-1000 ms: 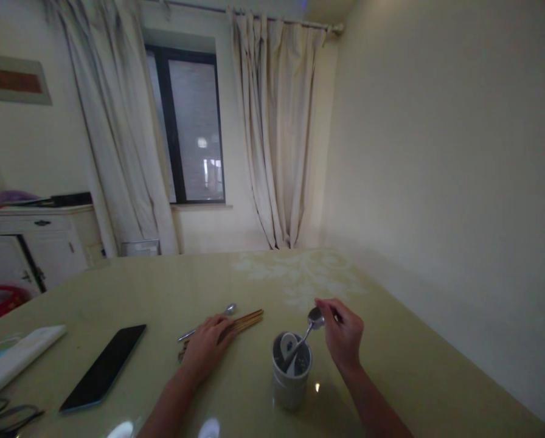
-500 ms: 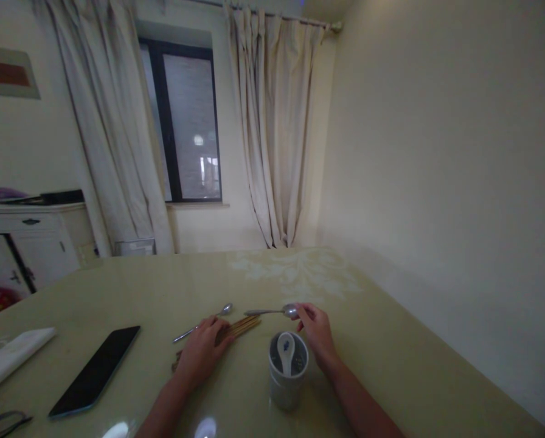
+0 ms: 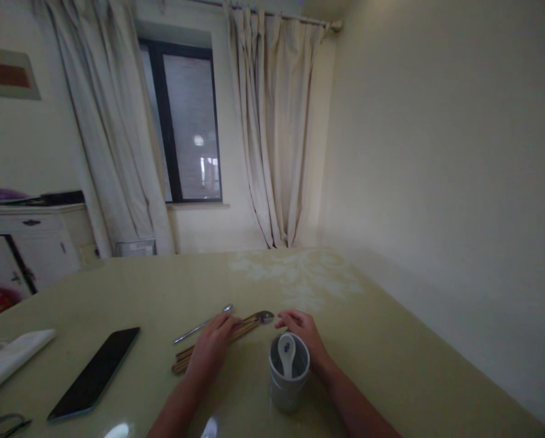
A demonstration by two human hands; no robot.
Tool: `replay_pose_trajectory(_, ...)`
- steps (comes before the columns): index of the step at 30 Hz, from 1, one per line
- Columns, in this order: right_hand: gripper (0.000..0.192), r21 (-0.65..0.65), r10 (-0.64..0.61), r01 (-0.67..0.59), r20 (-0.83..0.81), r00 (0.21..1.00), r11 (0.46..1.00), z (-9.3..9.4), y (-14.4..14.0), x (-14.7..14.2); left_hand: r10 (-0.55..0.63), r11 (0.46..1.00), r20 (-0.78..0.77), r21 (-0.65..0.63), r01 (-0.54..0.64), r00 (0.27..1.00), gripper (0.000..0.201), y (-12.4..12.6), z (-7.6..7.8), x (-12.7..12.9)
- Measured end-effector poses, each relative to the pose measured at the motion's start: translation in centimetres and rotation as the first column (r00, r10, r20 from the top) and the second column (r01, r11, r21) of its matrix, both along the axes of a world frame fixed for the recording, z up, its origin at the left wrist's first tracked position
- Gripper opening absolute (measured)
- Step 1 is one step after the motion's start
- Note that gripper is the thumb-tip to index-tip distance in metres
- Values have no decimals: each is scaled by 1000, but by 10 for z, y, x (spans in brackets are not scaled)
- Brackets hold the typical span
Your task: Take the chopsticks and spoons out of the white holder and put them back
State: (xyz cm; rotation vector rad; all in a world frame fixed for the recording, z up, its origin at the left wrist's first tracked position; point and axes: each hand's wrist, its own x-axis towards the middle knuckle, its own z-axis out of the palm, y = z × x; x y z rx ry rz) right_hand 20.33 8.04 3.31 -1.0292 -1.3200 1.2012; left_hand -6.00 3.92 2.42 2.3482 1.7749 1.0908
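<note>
Both forearms reach in from the near edge onto the yellow-green bench (image 3: pixel 391 340). The left hand (image 3: pixel 213 344) lies palm down across a bundle of wooden chopsticks (image 3: pixel 236 331), its fingers (image 3: pixel 227 322) held loosely together and resting on the sticks, pointing far and right. Just left of that hand a metal spoon (image 3: pixel 202 325) lies flat on the bench, bowl toward the far side. The right hand (image 3: pixel 305 333) sits behind a grey cup (image 3: pixel 288 380), wrist low and bent, its fingers curled inward and reaching left toward a second metal spoon (image 3: pixel 264 317) whose bowl lies at the far end of the chopsticks. The fingertips are just beside that bowl; whether they touch it is hard to tell in the dim, blurred view. A white ceramic spoon with a blue mark (image 3: pixel 286 353) stands in the cup. Further left on the bench lie a dark phone (image 3: pixel 94 372) and a white folded cloth (image 3: pixel 12 359).
</note>
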Motion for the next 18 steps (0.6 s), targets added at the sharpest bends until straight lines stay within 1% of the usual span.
replay_pose_trajectory(2, 58, -11, -34, 35, 11, 999, 999, 5, 2, 6, 89, 994, 83, -67, -84, 993, 31, 4, 3, -21)
replay_pose_trajectory(4, 55, -4, -40, 40, 24, 999, 999, 11, 4, 14, 179, 979, 126, -123, -164, 976, 29, 9, 3, -43)
replay_pose_trajectory(6, 52, 11, -19, 19, 32, 999, 1000, 18, 4, 22, 270, 955, 124, -163, -249, 955, 28, 12, 0, -60)
replay_pose_trajectory(8, 49, 19, 19, -20, 44, 999, 1000, 23, 4, 28, 332, 926, 68, -211, -312, 941, 29, 12, -2, -70)
replay_pose_trajectory(11, 45, 12, 102, -103, 71, 992, 995, 29, 2, 34, 368, 882, -95, -281, -379, 925, 31, 7, 0, -71)
replay_pose_trajectory(14, 40, 27, 184, -187, 95, 978, 982, 32, -2, 39, 389, 849, -239, -283, -447, 890, 33, 1, 7, -66)
replay_pose_trajectory(18, 36, 41, 262, -270, 131, 956, 962, 38, -9, 43, 395, 837, -306, -270, -477, 866, 33, -4, 13, -61)
